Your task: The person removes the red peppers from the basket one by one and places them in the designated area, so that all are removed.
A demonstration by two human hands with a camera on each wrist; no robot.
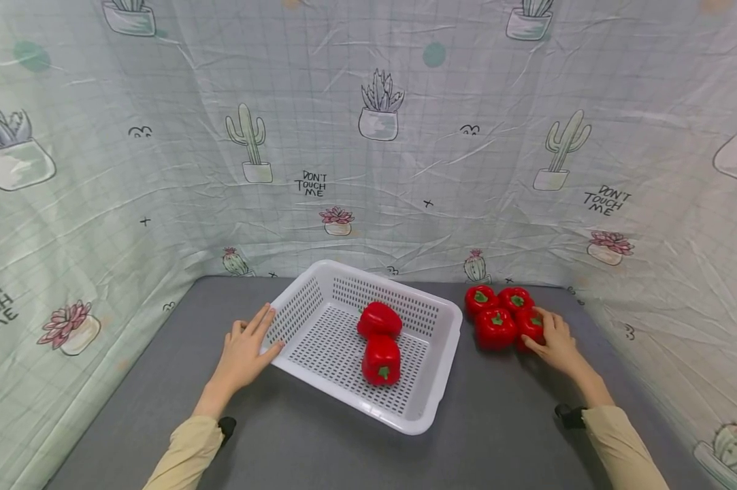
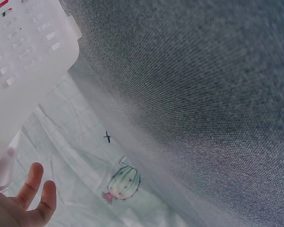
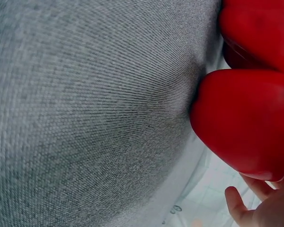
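My left hand (image 1: 243, 350) rests its index fingertip and thumb on the left rim of a white plastic basket (image 1: 344, 396). Two of its fingers extend outside the basket wall (image 2: 33, 90) in the left wrist view. Inside the basket lie two red bell peppers, one on its side (image 1: 379, 320), the other (image 1: 382, 361) with its green stem towards me. Further right, my right hand (image 1: 558, 344) holds a red bell pepper (image 1: 529, 327) between thumb and fingers. That pepper (image 3: 246, 123) sits low against the grey table in the right wrist view.
Three more red bell peppers (image 1: 495, 329) cluster at the back right, beside the held one. The grey tabletop (image 1: 497, 422) lies under everything. A pale cloth printed with cacti (image 1: 429, 204) hangs behind and along both sides.
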